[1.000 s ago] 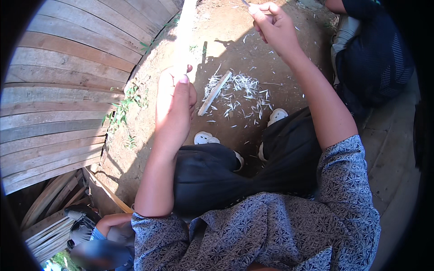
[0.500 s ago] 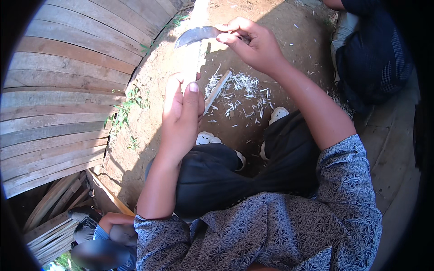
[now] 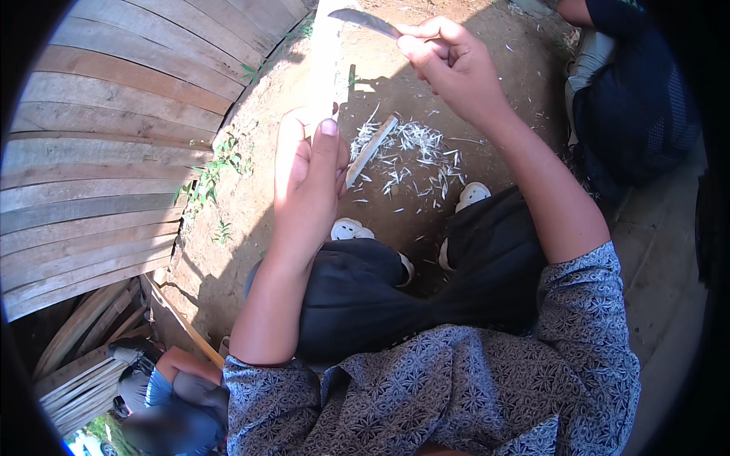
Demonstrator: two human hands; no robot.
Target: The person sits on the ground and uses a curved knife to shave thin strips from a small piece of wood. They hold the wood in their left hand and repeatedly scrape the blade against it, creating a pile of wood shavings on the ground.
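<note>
Pale shavings point(image 3: 418, 139) on the ground point(image 3: 403, 91) suggest some whittling is done, though glare hides how much remains. The left hand point(image 3: 310, 171) pinches the pale strip point(image 3: 325, 61), which extends forward from its grip; the right hand point(image 3: 456, 68) pinches a curved knife point(image 3: 366, 21), its tip overlapping the strip, contact unclear

Floor here's just bare brown dirt point(image 3: 532, 87), part in bright sun, part in shade. There's a messy scatter of pale wood shavings point(image 3: 420, 141) on it, thickest near a light wooden stick point(image 3: 371, 153) lying at a slant. Couple of white shoes point(image 3: 352, 229) planted just beside the mess, some leafy green weeds point(image 3: 204, 194) off left.
</note>
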